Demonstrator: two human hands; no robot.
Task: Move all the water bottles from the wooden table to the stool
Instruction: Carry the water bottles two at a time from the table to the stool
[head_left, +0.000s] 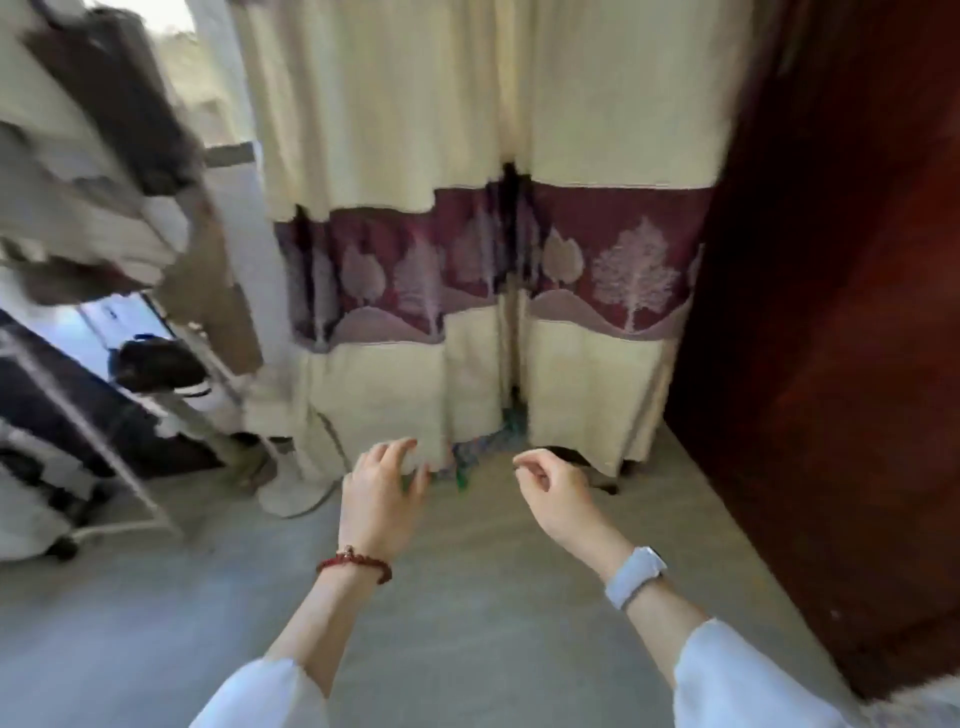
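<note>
No water bottle, wooden table or stool shows in the head view. My left hand (382, 488) is stretched out in front of me over the grey floor, fingers loosely spread, holding nothing; a red bead bracelet is on its wrist. My right hand (553, 491) is also held out with its fingers loosely curled and nothing in them; a pale watch sits on that wrist. Both hands are in the air, just before the hem of a curtain. The picture is blurred.
A cream curtain (467, 260) with a maroon tree-pattern band hangs straight ahead. A dark red wooden panel (841, 312) fills the right side. At the left stands a metal rack (104, 415) with clothes and dark items. A white fan base (291, 493) sits on the grey floor (467, 597).
</note>
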